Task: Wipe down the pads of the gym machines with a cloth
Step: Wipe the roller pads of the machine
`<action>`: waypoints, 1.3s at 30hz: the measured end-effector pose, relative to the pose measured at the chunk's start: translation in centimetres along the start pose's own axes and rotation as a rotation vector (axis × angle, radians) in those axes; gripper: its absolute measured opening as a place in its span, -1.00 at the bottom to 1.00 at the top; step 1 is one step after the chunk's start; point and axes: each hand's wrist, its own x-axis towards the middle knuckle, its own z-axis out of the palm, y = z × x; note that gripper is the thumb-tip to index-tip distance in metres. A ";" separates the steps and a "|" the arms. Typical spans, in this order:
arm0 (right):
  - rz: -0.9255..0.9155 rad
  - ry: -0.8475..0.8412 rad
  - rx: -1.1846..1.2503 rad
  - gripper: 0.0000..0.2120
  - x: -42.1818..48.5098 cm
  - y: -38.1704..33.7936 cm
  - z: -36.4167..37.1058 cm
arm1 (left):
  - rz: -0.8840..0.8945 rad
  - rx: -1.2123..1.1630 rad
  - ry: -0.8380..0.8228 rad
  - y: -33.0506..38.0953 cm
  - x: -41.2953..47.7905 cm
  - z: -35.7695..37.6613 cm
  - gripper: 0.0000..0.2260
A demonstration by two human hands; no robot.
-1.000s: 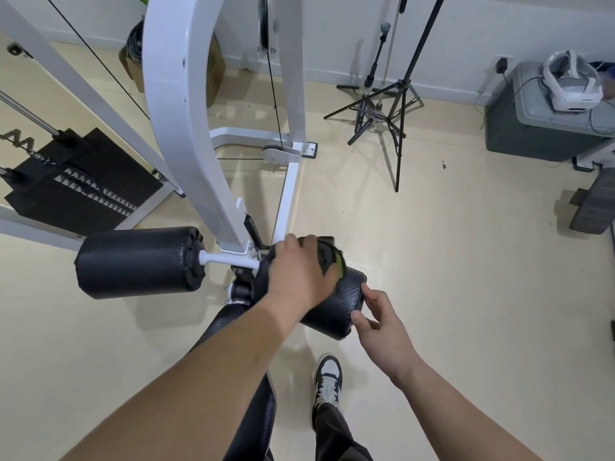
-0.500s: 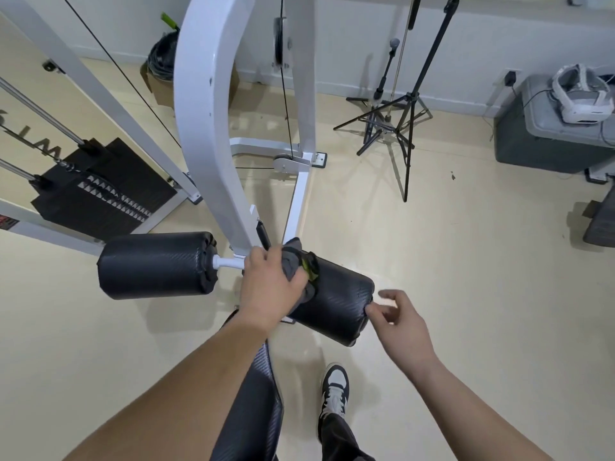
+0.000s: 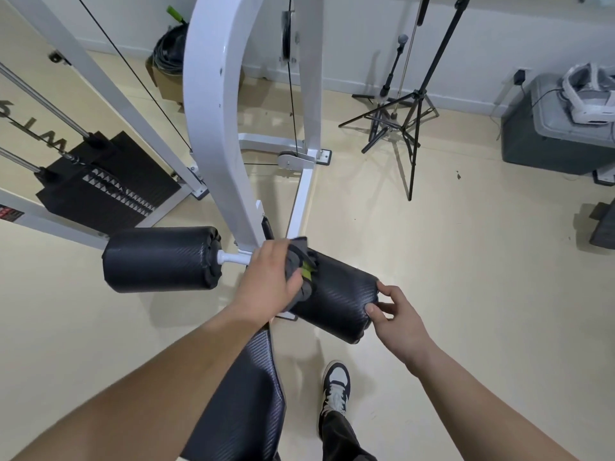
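Gripping the grey cloth (image 3: 298, 265), the curled fingers of the left hand (image 3: 269, 282) press it onto the inner end of the right roller pad (image 3: 339, 302), just right of the white axle (image 3: 233, 258). The left wrist and forearm run back to the near left, crossing above the seat pad (image 3: 246, 397). On the right hand (image 3: 399, 322), the thumb lies on the pad's near side and the curled fingers wrap its outer end face, grasping that end; the forearm runs to the near right. The right roller pad's long axis runs from far left to near right, free end pointing near right. The left roller pad (image 3: 159, 259) lies left of the white frame (image 3: 216, 111), its axis left to right, with no hand on it
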 end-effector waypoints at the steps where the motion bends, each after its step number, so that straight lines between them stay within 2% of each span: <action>1: -0.001 0.001 0.010 -0.68 0.1 0.2 0.1 | -0.102 -0.026 0.055 0.5 0.1 0.2 -0.54; 3: -0.008 -0.004 0.021 -0.64 0.3 0.8 0.3 | -0.165 -0.038 0.120 3.1 -0.9 1.2 -0.60; 5: -0.025 -0.009 0.010 -0.60 0.2 1.5 0.6 | -0.054 -0.049 0.084 6.2 -2.9 2.7 -0.60; 7: -0.059 -0.013 -0.012 -0.58 -0.2 2.2 0.8 | 0.097 -0.069 -0.063 8.3 -5.2 3.6 -0.53; 9: -0.070 -0.006 -0.026 -0.56 -0.7 2.5 0.9 | 0.205 -0.032 -0.136 7.6 -5.1 3.2 -0.47; 10: -0.066 -0.003 -0.038 -0.55 -1.0 2.6 0.9 | 0.228 0.007 -0.122 6.6 -4.3 2.7 -0.50; 12: -0.070 0.009 -0.087 -0.55 -1.4 2.5 0.8 | 0.108 0.003 -0.024 4.3 -1.9 1.7 -0.58; 15: -0.062 0.024 -0.109 -0.55 -1.4 2.4 1.1 | -0.325 -0.083 0.113 2.1 1.5 0.1 -0.63; 16: -0.063 0.023 -0.092 -0.55 -1.5 2.4 1.1 | -0.355 -0.070 0.104 2.8 1.8 0.2 -0.64; 19: -0.064 0.008 0.018 -0.58 -1.5 2.7 1.3 | -0.094 0.025 0.020 7.5 0.4 1.9 -0.68; 21: -0.061 -0.007 0.093 -0.61 -1.7 3.0 1.2 | 0.089 0.055 -0.078 10.9 -1.8 3.6 -0.64; 23: -0.006 -0.006 0.130 -0.56 -2.1 3.1 0.9 | 0.167 0.064 -0.148 12.4 -3.4 4.4 -0.52; 25: 0.069 -0.038 0.191 -0.48 -2.4 2.7 0.5 | 0.204 0.060 -0.153 11.0 -3.5 4.0 -0.47; 27: 0.118 -0.085 0.233 -0.45 -2.6 2.2 0.2 | 0.142 0.012 -0.104 8.2 -2.3 2.5 -0.53; 28: 0.120 -0.099 0.224 -0.50 -2.6 1.9 0.1 | 0.042 -0.030 -0.057 6.3 -1.4 1.6 -0.57; 31: 0.076 -0.077 0.187 -0.76 -2.9 1.4 0.2 | -0.240 -0.097 0.082 2.1 0.5 -0.2 -0.55; 33: 0.052 -0.007 0.157 -0.94 -2.5 1.0 0.1 | -0.236 -0.083 0.105 2.7 0.0 0.1 -0.54; 36: 0.002 0.152 0.065 -0.92 -1.0 0.2 -0.3 | -0.117 -0.017 0.118 5.0 -3.6 1.7 -0.54; 37: 0.000 0.150 0.061 -0.96 -0.8 -0.4 -0.5 | -0.126 -0.043 0.090 5.0 -5.0 2.1 -0.52; 39: 0.003 0.033 0.058 -0.68 -0.3 -0.8 -0.6 | -0.191 -0.141 0.023 3.4 -7.8 2.5 -0.51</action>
